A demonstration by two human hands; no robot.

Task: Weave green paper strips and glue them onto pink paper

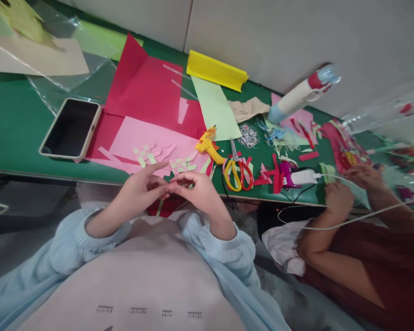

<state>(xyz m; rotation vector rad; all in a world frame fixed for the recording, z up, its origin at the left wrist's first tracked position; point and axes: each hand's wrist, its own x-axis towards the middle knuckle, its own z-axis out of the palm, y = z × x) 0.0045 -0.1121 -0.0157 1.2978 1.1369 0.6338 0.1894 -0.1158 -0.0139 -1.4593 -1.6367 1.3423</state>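
My left hand (pixel 138 189) and my right hand (pixel 197 189) meet fingertip to fingertip just in front of the green table's near edge (pixel 27 161). Both are closed in a pinch at the same spot, while my left index finger points out toward the table. A thin pale green paper strip (pixel 159 207) hangs down from where the fingers meet. Just beyond the hands, two small woven pieces of pink and pale green strips (pixel 145 154) (pixel 182 164) lie on a pink sheet (pixel 141 135).
A phone (pixel 71 128) lies left, with red paper (pixel 145 87) behind the pink sheet. A yellow glue gun (pixel 209 146), scissors (pixel 238 174), folded yellow card (pixel 215 71), a tipped bottle (pixel 298 96) and paper scraps lie right. A co-worker's hands (pixel 338 197) work beside a white corded tool (pixel 302 177).
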